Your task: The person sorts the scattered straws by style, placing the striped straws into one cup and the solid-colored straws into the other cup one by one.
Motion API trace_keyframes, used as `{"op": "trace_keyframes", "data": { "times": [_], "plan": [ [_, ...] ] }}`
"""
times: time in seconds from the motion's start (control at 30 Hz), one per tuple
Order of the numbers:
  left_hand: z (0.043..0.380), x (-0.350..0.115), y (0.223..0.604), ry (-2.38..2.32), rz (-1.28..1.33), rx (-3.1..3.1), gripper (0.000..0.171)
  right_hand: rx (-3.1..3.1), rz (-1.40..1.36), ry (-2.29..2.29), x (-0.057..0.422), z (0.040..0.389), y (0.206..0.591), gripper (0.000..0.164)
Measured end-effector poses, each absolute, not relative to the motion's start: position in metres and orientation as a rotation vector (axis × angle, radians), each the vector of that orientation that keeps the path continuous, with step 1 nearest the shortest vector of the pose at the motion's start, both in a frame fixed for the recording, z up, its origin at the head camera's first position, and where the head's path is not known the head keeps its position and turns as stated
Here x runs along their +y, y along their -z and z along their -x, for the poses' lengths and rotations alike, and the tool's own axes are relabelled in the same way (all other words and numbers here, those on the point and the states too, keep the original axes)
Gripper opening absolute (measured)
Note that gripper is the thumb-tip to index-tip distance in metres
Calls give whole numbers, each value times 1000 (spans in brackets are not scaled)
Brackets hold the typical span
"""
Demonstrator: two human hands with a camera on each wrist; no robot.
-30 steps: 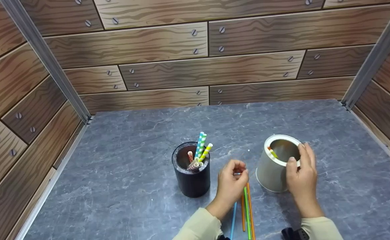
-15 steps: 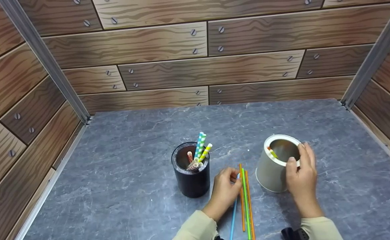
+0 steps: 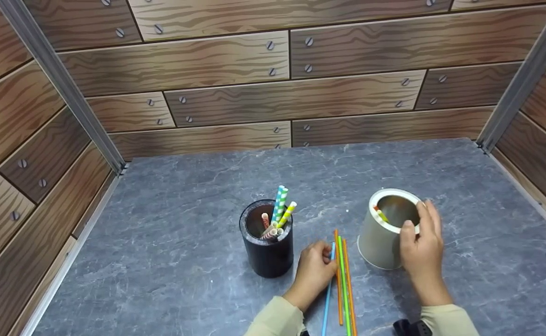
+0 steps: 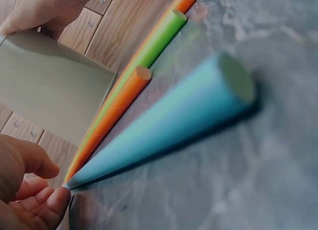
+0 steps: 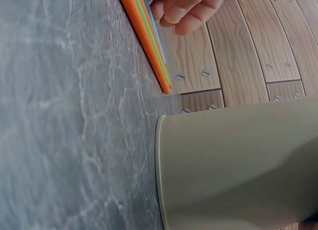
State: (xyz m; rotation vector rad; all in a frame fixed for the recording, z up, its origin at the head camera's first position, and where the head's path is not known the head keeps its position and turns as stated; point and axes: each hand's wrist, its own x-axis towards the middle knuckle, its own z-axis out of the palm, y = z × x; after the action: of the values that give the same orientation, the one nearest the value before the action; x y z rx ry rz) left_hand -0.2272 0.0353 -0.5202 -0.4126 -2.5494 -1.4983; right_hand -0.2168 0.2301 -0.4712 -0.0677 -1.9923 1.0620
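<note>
My left hand (image 3: 313, 273) is low over the table beside a blue straw (image 3: 327, 298). Its fingers are loosely bent, with a gap between thumb and forefinger; in the left wrist view other fingertips touch the straw's far end. Two orange straws (image 3: 351, 291) and a green straw (image 3: 344, 275) lie alongside, roughly parallel. My right hand (image 3: 424, 252) holds the rim of an upright grey-beige can (image 3: 379, 245), thumb at the near side and fingers at the right. Inside the can, a red-and-yellow straw (image 3: 381, 213) leans on the left wall.
Left of the straws stands a black cup (image 3: 271, 256), with several striped straws (image 3: 282, 205) poking out. The grey marbled table (image 3: 161, 252) is bounded by wood-patterned walls (image 3: 235, 98) at the back and sides.
My left hand has come down and left, off the straws' far ends, to the blue straw. Orange and green ends it covered now show. The right hand stays on the can.
</note>
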Motion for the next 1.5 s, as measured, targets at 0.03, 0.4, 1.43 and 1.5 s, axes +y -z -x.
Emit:
{"op": "trace_keyframes", "data": {
  "times": [0.03, 0.4, 1.43, 1.5],
  "plan": [
    [227, 35, 521, 1498, 405, -2554, 17, -1992, 66, -1062, 230, 217, 471, 46],
    [228, 36, 523, 1419, 345, -2617, 17, -2013, 85, -1067, 230, 216, 470, 47],
    [239, 46, 507, 1116, 290, -2880, 35, -2027, 91, -1093, 231, 216, 470, 46],
    [239, 45, 507, 1150, 281, -2865, 36, -2024, 93, -1093, 231, 215, 470, 46]
  ]
}}
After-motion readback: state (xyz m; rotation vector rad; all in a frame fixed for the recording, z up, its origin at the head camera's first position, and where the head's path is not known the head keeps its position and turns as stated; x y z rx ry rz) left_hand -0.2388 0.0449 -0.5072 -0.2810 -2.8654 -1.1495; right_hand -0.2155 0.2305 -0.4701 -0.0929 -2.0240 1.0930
